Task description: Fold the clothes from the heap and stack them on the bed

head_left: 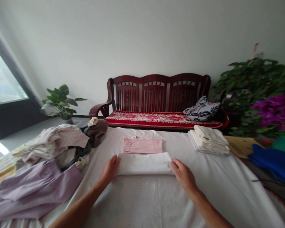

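Head view: both hands out ahead, well apart from each other, one at each end of a folded white cloth (pixel 144 164). Left hand (pixel 110 169) pinched on its left end, thumb and fingers closed on the edge; right hand (pixel 185 175) pinched on its right end the same way. Cloth spans the space between the two hands. Shape: a long flat band, wider across than deep, folded in layers. Colour plain white, greyer along the near edge. Surface mostly smooth; near fold runs almost straight; right end a little crumpled beside the right fingers. Whether it rests on the white sheet (pixel 228 183) below or is slightly lifted, cannot tell.

Just beyond the hands, between them: a folded pink garment (pixel 142 146), flat, roughly rectangular, its near edge close to the white cloth. To the left of the left hand: a loose heap of clothes (pixel 49 139), with a rumpled purple cloth (pixel 35 186) on its near side. Beyond and to the right of the right hand: a neat stack of off-white cloths (pixel 207 141). Farther beyond both hands: a dark red wooden bench (pixel 154 95).
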{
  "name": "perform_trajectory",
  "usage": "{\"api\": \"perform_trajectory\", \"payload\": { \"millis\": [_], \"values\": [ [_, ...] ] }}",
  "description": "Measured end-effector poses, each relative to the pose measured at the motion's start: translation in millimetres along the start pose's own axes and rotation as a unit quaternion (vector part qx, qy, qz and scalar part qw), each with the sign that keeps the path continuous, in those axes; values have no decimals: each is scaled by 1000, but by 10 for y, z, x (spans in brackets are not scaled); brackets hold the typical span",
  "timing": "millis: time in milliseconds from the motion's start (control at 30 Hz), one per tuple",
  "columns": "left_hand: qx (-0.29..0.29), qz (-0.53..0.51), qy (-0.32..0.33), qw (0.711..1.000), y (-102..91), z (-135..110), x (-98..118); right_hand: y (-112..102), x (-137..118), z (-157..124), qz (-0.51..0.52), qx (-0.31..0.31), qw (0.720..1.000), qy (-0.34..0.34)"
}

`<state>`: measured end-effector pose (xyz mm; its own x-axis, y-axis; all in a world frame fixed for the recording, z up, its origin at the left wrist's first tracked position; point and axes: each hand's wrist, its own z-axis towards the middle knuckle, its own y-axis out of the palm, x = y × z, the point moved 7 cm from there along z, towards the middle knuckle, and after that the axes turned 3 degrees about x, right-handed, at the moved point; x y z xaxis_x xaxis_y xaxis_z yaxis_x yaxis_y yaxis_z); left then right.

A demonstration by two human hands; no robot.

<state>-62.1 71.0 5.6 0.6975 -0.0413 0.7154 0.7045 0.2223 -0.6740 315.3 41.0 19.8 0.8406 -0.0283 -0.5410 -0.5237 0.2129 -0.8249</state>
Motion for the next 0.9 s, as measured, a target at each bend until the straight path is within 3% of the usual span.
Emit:
{"api": "perform_trajectory", "payload": {
  "millis": [200,400,600,800,900],
  "values": [
    [26,91,-17,995,-46,-9,88,-14,-15,15,-93,11,996,13],
    [-23,204,-34,978,-21,-14,138,-17,-18,17,-124,-10,992,36],
    [-17,198,-41,979,-71,-25,125,-37,-23,12,-122,-14,992,39],
    [19,196,31,980,-100,-21,176,-43,14,11,-125,0,992,28],
    [72,211,89,971,-152,-40,213,-114,-34,6,-143,56,987,-40]
  ]
}}
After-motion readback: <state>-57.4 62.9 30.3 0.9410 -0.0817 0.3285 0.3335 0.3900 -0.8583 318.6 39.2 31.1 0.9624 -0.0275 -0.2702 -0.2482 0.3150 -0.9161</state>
